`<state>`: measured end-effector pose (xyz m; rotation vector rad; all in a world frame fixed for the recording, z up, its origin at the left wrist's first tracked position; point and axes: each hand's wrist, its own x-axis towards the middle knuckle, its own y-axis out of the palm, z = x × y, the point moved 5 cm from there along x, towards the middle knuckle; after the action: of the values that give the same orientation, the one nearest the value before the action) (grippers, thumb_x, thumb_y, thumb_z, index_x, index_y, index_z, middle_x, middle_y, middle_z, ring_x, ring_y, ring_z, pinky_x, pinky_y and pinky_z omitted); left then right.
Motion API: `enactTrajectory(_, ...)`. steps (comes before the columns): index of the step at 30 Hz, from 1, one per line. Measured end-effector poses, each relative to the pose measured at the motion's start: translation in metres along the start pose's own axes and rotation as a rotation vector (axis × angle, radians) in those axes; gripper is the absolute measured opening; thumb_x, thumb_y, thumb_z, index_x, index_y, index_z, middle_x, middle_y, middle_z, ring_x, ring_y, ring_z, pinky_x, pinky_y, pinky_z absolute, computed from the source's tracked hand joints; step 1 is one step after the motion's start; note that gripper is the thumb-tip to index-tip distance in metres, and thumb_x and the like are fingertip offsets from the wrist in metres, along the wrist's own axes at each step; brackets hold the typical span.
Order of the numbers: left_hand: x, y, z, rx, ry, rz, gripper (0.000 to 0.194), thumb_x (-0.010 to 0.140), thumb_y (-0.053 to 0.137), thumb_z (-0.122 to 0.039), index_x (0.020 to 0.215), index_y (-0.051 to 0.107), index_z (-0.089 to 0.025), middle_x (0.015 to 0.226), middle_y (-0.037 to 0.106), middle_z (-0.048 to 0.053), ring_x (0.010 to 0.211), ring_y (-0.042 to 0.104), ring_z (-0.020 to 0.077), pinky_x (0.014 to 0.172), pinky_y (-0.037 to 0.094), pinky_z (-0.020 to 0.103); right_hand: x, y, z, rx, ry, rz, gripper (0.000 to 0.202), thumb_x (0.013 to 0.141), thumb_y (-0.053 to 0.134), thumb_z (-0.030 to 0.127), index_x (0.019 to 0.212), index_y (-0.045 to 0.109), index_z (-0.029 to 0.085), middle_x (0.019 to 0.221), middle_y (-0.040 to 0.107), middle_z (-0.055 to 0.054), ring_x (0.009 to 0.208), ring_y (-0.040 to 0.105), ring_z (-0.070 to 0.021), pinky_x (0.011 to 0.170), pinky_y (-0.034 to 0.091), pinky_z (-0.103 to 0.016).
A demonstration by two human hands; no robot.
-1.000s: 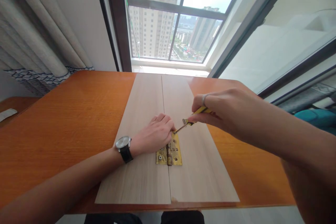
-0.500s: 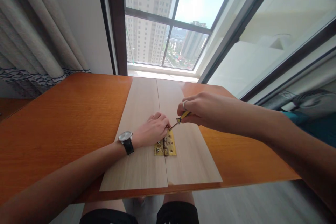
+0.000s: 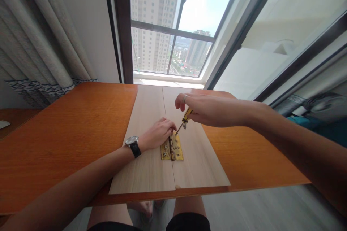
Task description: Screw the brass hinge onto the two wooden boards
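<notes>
A brass hinge (image 3: 178,148) lies across the seam between two pale wooden boards (image 3: 146,166). Several screw heads show in its left leaf and holes in its right one. My left hand (image 3: 159,133), with a watch on the wrist, rests on the hinge's far end, fingers bent together; what they pinch, if anything, is hidden. Above the right board, my right hand (image 3: 197,109) grips a yellow-handled screwdriver (image 3: 186,115) between thumb and fingers. The screwdriver is tilted, and its tip meets the far part of the hinge's right leaf.
The boards lie on an orange-brown wooden table (image 3: 81,122), whose near edge is just above my legs. A window (image 3: 173,32) stands behind the table, a curtain (image 3: 46,32) hangs at the left, and a fan (image 3: 325,103) is at the far right.
The screwdriver now stands more upright, and my right hand's fingers have loosened and shifted slightly up and left on its handle. My left hand stays at the hinge. The view has shifted slightly.
</notes>
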<state>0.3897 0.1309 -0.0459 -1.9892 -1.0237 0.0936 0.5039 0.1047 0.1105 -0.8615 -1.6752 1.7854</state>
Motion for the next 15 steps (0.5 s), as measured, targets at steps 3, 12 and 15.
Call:
enactTrajectory(3,0.001,-0.005,0.006,-0.157,-0.082,-0.059,0.028,0.093,0.035,-0.011,0.099,0.062,-0.017,0.096,0.068,0.006,0.098,0.061,0.0203,0.090,0.050,0.035,0.003,0.000,-0.009,0.031,0.119,0.028,0.022,0.094,0.058,0.026,0.115,0.060,0.020,0.076,0.070,-0.001,0.061,0.064,-0.0154,0.054,0.038,-0.026)
enactTrajectory(12,0.001,-0.008,0.003,-0.187,0.037,-0.119,0.021,0.097,0.045,-0.019,0.107,0.063,-0.018,0.114,0.066,0.009,0.109,0.061,0.0213,0.104,0.047,0.038,0.014,0.021,0.000,0.064,0.011,-0.338,0.021,0.102,0.044,0.033,0.110,0.056,0.018,0.101,0.069,-0.010,0.080,0.063,-0.0190,0.069,0.043,-0.032)
enactTrajectory(15,0.001,-0.008,-0.003,-0.219,0.143,-0.080,0.023,0.101,0.048,-0.031,0.107,0.066,-0.018,0.118,0.065,0.011,0.115,0.059,0.0236,0.106,0.045,0.038,0.010,0.023,-0.001,0.346,-0.067,-0.322,0.018,0.101,0.037,0.023,0.111,0.051,0.017,0.112,0.064,-0.011,0.094,0.063,-0.0193,0.080,0.050,-0.035)
